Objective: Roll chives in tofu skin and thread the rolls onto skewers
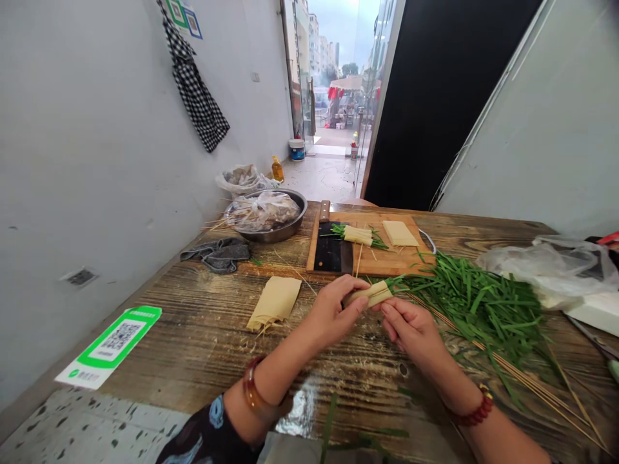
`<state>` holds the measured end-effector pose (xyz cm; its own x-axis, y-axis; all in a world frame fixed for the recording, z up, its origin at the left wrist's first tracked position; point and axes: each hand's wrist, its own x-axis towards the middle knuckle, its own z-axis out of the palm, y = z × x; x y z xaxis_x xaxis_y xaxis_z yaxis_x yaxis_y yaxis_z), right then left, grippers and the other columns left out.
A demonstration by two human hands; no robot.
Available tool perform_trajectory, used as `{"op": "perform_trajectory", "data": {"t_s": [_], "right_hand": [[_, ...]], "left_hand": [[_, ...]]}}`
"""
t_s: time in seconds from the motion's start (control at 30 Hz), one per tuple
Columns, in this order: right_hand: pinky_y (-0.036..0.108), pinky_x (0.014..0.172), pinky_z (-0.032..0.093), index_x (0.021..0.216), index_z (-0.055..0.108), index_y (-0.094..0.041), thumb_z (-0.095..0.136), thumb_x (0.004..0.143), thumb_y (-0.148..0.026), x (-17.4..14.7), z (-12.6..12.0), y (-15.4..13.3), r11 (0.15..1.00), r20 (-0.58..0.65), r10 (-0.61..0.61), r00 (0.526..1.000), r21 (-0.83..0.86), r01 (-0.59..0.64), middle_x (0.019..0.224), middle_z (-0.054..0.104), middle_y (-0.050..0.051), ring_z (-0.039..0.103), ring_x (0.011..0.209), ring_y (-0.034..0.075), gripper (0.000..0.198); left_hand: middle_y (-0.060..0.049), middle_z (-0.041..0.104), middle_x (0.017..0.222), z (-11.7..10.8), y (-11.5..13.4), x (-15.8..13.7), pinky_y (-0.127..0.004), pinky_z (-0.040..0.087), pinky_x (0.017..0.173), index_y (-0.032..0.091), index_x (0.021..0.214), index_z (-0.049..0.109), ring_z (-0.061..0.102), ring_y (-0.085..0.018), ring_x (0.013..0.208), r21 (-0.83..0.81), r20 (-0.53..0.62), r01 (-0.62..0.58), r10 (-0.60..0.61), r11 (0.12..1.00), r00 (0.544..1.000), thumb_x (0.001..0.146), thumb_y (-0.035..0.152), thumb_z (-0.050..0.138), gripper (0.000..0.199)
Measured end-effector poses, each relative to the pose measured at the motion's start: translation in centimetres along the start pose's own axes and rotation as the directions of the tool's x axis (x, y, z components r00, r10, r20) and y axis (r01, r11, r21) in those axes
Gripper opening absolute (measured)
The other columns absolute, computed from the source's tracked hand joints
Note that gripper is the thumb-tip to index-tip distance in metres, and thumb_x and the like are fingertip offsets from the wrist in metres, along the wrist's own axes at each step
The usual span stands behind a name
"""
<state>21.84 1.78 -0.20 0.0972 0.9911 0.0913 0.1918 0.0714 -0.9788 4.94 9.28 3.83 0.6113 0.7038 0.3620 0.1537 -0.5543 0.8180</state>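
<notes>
My left hand (341, 301) is closed around a rolled tofu sheet with chives (380, 293), green ends sticking out at its right. My right hand (409, 325) is pinched at the lower right edge of this roll; whatever its fingertips grip is hidden. Just beyond, a thin stick (358, 261) points up from behind my left hand toward the cutting board (391, 262). On that board lie finished-looking tofu rolls with chives (358, 236), a stack of tofu sheets (400, 233) and a cleaver (333, 248). Another stack of tofu sheets (275, 299) rests left of my left hand.
Loose chives (488, 309) and long bamboo skewers (522, 374) spread to the right, near a plastic bag (556, 261). A metal basin (285, 229) with bagged skewers stands back left, behind a grey cloth (217, 253). A QR-code card (113, 341) sits at the left edge.
</notes>
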Motion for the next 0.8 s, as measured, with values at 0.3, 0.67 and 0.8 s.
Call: {"op": "perform_trajectory", "data": {"t_s": [0.3, 0.67, 0.8], "right_hand": [[0.019, 0.035, 0.021, 0.086, 0.061, -0.014, 0.049, 0.087, -0.05, -0.2, 0.4, -0.5, 0.992, 0.053, 0.085, 0.995, 0.087, -0.089, 0.043, 0.042, -0.008, 0.031, 0.033, 0.005, 0.038], [0.018, 0.036, 0.021, 0.087, 0.059, -0.016, 0.047, 0.09, -0.046, 0.0, 0.5, 0.1, 0.996, 0.079, 0.057, 0.995, 0.066, -0.062, 0.046, 0.042, -0.008, 0.03, 0.035, 0.005, 0.033], [0.019, 0.036, 0.02, 0.088, 0.059, -0.015, 0.047, 0.09, -0.047, 0.0, 0.5, 0.0, 0.995, 0.085, 0.07, 0.994, 0.067, -0.076, 0.046, 0.042, -0.008, 0.03, 0.034, 0.005, 0.034]], "left_hand": [[-0.005, 0.068, 0.09, -1.4, -0.1, 0.7, -0.023, 0.042, 0.068, 0.013, 0.1, 0.068, 0.057, -0.015, 0.078, -0.237, 0.239, 0.274, -0.218, 0.932, 0.946, 0.084, 0.043, 0.055, 0.037], [-0.003, 0.064, 0.076, -0.2, -0.6, 0.4, -0.021, 0.041, 0.055, 0.011, 0.089, 0.064, 0.05, -0.008, 0.056, -0.496, 0.31, 0.42, -0.297, 0.76, 0.903, 0.079, 0.048, 0.062, 0.039], [-0.006, 0.068, 0.085, -1.2, -1.0, 0.6, -0.023, 0.042, 0.065, 0.011, 0.096, 0.069, 0.057, -0.014, 0.072, -0.407, 0.333, 0.403, -0.277, 0.82, 0.901, 0.082, 0.051, 0.058, 0.043]]}}
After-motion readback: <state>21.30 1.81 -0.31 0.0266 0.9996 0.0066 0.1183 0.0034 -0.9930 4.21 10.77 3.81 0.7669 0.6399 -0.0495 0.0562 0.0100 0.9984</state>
